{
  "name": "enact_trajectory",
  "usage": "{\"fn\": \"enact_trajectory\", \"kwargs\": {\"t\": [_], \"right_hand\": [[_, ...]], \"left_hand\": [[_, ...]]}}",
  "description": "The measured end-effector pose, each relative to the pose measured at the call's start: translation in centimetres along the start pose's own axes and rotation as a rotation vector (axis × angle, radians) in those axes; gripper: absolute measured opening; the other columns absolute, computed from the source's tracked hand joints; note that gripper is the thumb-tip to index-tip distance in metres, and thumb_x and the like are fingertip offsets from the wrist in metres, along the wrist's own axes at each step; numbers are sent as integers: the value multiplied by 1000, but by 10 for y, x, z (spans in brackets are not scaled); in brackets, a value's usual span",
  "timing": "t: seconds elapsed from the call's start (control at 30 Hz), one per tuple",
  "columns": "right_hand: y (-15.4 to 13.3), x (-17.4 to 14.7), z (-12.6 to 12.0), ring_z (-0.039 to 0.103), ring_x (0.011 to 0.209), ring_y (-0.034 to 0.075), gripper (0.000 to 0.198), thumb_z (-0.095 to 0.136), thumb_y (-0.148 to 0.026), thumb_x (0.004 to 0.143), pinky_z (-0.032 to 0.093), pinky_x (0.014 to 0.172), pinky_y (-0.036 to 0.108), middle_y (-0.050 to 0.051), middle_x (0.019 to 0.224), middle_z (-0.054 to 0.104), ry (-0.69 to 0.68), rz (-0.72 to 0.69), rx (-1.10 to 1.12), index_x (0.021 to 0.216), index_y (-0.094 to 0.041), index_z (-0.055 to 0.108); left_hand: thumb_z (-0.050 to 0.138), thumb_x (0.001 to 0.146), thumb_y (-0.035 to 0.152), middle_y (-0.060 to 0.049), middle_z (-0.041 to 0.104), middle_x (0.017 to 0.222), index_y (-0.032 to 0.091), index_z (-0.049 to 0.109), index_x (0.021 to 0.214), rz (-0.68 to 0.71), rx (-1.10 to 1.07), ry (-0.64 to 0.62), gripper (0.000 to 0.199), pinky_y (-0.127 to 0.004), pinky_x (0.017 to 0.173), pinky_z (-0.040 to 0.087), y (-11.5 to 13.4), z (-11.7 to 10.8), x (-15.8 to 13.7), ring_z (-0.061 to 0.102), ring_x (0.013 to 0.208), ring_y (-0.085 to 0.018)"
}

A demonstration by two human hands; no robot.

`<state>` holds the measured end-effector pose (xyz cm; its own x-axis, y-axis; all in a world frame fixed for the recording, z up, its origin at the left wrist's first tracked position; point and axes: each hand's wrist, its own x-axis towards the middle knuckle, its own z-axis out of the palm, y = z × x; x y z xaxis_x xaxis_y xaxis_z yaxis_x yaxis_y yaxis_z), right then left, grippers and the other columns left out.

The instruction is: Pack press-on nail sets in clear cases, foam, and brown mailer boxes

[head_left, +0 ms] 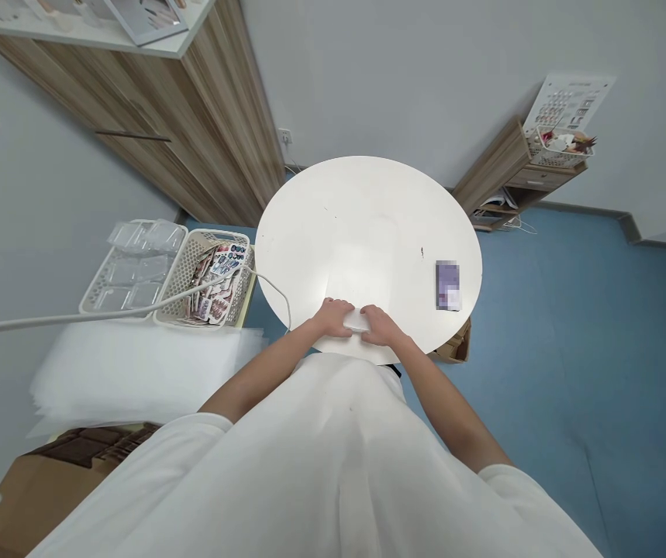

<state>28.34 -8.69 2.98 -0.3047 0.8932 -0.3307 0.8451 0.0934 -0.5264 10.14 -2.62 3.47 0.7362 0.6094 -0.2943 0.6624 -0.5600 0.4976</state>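
Both my hands meet at the near edge of a round white table (361, 201). Between them is a small whitish, flat box-like thing (357, 320), perhaps a plastic case; what it contains cannot be made out. My left hand (333, 318) is closed on its left side, with fingers at the far edge and thumb at the near side. My right hand (381, 325) grips the right side in the same way. The thing appears to lie flat on or just above the tabletop. Fingertips partly cover its ends.
A blurred purple item (447, 285) lies on the table's right. At left stand a basket of printed nail sheets (213, 283), a basket of clear plastic boxes (135, 267) and stacked white sheets (140, 368). A white cable (193, 292) hangs across. A cardboard box (457, 345) sits under the table.
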Motion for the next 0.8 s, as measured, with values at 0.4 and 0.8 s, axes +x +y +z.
{"fn": "enact_trajectory", "kwargs": {"t": [0.4, 0.8], "right_hand": [[14, 19, -35, 55, 91, 19, 28, 48, -42, 77, 42, 76, 31, 4, 104, 61, -18, 214, 427, 94, -23, 59], [46, 36, -15, 50, 64, 16, 16, 52, -30, 68, 39, 58, 27, 1, 71, 55, 265, 540, 336, 79, -18, 55]], "left_hand": [[45, 73, 55, -6, 60, 104, 20, 62, 96, -261, -429, 30, 44, -30, 78, 40, -31, -18, 2, 55, 92, -21], [50, 72, 31, 2, 41, 53, 19, 40, 54, -557, -437, 232, 24, -25, 52, 29, -59, 2, 10, 44, 55, -13]]}}
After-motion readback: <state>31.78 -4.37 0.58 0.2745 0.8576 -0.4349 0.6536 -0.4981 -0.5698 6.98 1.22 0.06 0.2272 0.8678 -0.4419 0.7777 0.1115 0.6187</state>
